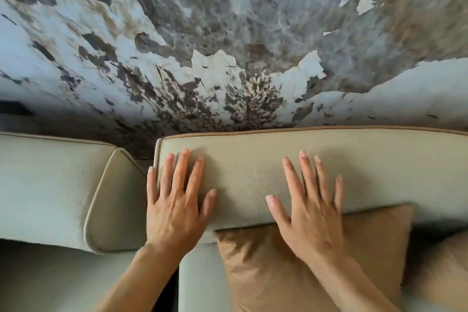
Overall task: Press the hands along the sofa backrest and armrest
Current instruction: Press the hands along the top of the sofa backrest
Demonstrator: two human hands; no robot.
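My fingers (pixel 186 159) are spread flat, grasping nothing: left hand (pixel 174 208) at the end of the pale sofa backrest (pixel 243 167), right hand (pixel 309 213) further along it, heel over a tan cushion (pixel 266 271). The backrest runs below a peeling wall (pixel 228 33); another padded section (pixel 50 185) sits left.

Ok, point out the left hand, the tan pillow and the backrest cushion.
left hand (pixel 174 210): head view, back of the hand.
tan pillow (pixel 268 268): head view, its front face between the forearms.
backrest cushion (pixel 243 167): head view, bare top surface between the hands.
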